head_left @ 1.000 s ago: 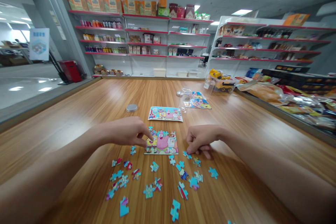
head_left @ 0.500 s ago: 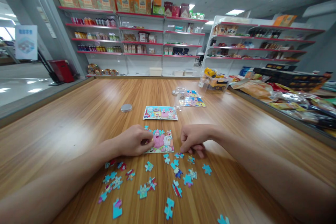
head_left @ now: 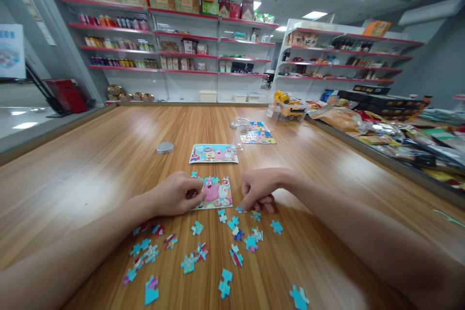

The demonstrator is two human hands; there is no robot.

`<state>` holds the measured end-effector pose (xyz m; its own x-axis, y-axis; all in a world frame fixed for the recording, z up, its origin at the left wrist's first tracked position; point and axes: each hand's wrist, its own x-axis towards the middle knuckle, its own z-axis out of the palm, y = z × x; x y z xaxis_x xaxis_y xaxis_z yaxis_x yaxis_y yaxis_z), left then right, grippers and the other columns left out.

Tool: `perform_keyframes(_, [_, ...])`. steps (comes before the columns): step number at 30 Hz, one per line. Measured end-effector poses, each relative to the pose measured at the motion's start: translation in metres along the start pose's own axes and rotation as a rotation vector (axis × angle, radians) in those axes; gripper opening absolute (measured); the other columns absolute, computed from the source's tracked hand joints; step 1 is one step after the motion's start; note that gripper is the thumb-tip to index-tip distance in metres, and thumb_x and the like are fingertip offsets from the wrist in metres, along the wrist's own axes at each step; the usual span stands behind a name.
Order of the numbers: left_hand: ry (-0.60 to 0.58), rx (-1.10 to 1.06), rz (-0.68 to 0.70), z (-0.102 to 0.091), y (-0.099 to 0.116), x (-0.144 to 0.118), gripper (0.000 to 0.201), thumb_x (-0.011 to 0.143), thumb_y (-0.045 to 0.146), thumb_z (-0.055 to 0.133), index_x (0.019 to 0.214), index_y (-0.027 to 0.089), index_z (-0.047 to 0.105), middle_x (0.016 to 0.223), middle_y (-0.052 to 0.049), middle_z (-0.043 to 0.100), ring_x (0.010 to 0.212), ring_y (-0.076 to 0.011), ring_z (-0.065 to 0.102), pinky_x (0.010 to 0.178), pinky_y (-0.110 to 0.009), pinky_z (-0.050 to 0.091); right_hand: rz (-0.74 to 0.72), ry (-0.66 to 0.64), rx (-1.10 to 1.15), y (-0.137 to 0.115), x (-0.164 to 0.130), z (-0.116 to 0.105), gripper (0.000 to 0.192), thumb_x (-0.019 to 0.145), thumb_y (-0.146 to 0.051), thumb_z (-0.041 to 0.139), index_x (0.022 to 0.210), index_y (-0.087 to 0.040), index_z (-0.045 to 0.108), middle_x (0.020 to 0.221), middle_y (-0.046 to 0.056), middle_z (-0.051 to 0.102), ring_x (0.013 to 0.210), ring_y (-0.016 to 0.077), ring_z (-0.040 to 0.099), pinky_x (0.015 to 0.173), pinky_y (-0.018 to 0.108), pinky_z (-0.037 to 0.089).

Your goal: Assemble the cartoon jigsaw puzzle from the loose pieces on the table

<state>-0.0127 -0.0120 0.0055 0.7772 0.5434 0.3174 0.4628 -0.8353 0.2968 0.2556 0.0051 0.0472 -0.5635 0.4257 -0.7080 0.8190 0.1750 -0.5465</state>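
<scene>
My left hand [head_left: 178,193] is closed, thumb and fingers curled together over the left part of a partly joined jigsaw puzzle [head_left: 217,193]. Whatever is between those fingertips is hidden. To the right of the puzzle, my right hand [head_left: 260,189] is bent downward with its fingers curled, and the fingertips press on a small blue jigsaw piece [head_left: 239,209]. Several loose pieces lie nearer to me, among them a blue one [head_left: 225,283] and a blue and purple one [head_left: 151,290]. Behind the puzzle lies a printed picture card [head_left: 213,153] with the same cartoon figures.
A round metal lid [head_left: 164,147] lies at left. Behind the card stand a clear jar [head_left: 241,133] and other cartoon puzzles [head_left: 258,137]. A clear bin with a yellow toy truck [head_left: 290,110] is farther back. Packaged goods [head_left: 385,140] line the right side, beyond the table's raised edge.
The whole view has shifted, so the table and things appear slightly farther left and higher. Both hands keep nearly the same places beside the puzzle.
</scene>
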Motion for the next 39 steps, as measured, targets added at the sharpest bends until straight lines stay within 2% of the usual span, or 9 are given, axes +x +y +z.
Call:
perform_keyframes(5, [0.000,0.000,0.012,0.000,0.000,0.001,0.031,0.090,0.025,0.047,0.060,0.016,0.044,0.052,0.005,0.036,0.047,-0.0076,0.033,0.050,-0.023,0.025,-0.067,-0.155,0.013,0.007,0.001,-0.005,0.056,0.066,-0.068,0.067,0.068,-0.012,0.062,0.040,-0.004,0.051,0.046,0.0137,0.062,0.043,0.018,0.042])
perform_keyframes(8, [-0.002,0.001,0.016,-0.001,0.001,0.001,0.032,0.090,0.025,0.047,0.060,0.016,0.044,0.052,0.005,0.038,0.047,-0.0077,0.034,0.050,-0.023,0.025,-0.055,-0.164,-0.001,0.010,0.003,-0.005,0.052,0.060,-0.062,0.076,0.064,-0.012,0.061,0.042,-0.004,0.054,0.046,0.0140,0.062,0.044,0.018,0.043])
perform_keyframes(13, [-0.002,0.009,0.004,-0.001,0.002,0.001,0.032,0.090,0.026,0.047,0.060,0.016,0.044,0.052,0.005,0.039,0.047,-0.0075,0.034,0.050,-0.022,0.025,-0.089,-0.211,0.016,0.013,0.005,-0.006,0.050,0.066,-0.060,0.073,0.062,-0.013,0.059,0.037,-0.005,0.049,0.043,0.0127,0.060,0.042,0.016,0.039])
perform_keyframes(17, [0.009,0.007,0.003,0.000,0.001,0.001,0.032,0.090,0.026,0.047,0.060,0.016,0.043,0.052,0.004,0.040,0.048,-0.0073,0.034,0.050,-0.022,0.025,-0.082,-0.235,-0.007,0.014,0.006,-0.007,0.049,0.063,-0.059,0.076,0.061,-0.012,0.059,0.038,-0.005,0.049,0.043,0.0123,0.060,0.040,0.016,0.035])
perform_keyframes(23, [0.021,-0.005,0.003,0.002,-0.001,0.001,0.033,0.090,0.026,0.047,0.059,0.016,0.043,0.052,0.005,0.038,0.048,-0.0073,0.033,0.050,-0.021,0.025,0.006,-0.213,-0.090,0.008,-0.004,-0.005,0.057,0.063,-0.069,0.068,0.056,-0.014,0.055,0.036,-0.005,0.046,0.044,0.0148,0.061,0.044,0.019,0.039])
perform_keyframes(27, [0.025,-0.014,0.004,0.002,-0.002,0.001,0.033,0.090,0.025,0.047,0.059,0.016,0.044,0.052,0.005,0.038,0.048,-0.0071,0.032,0.049,-0.021,0.025,0.140,-0.262,-0.295,0.001,-0.016,-0.003,0.052,0.054,-0.061,0.078,0.062,-0.012,0.064,0.050,0.000,0.060,0.050,0.0159,0.063,0.048,0.022,0.043])
perform_keyframes(32, [0.028,-0.031,0.008,0.002,-0.004,0.000,0.031,0.089,0.024,0.049,0.059,0.016,0.045,0.051,0.005,0.040,0.048,-0.0071,0.033,0.049,-0.021,0.025,0.331,-0.139,-0.415,-0.010,-0.025,-0.001,0.043,0.060,-0.052,0.079,0.056,-0.012,0.063,0.054,0.002,0.062,0.049,0.0156,0.060,0.049,0.026,0.044])
perform_keyframes(35, [0.032,-0.036,0.010,0.003,-0.004,0.000,0.031,0.089,0.023,0.049,0.059,0.016,0.045,0.051,0.005,0.040,0.048,-0.0072,0.033,0.050,-0.022,0.025,0.265,-0.047,-0.511,-0.024,-0.037,0.011,0.044,0.070,-0.048,0.074,0.049,-0.013,0.058,0.047,0.001,0.057,0.048,0.0152,0.057,0.049,0.026,0.042])
perform_keyframes(39, [0.024,-0.037,0.007,0.004,-0.005,-0.001,0.031,0.089,0.024,0.049,0.059,0.016,0.046,0.051,0.005,0.040,0.048,-0.0072,0.033,0.050,-0.022,0.025,0.100,-0.108,-0.688,-0.046,-0.046,0.053,0.042,0.070,-0.037,0.077,0.040,-0.017,0.055,0.040,0.000,0.053,0.046,0.0144,0.053,0.049,0.026,0.038])
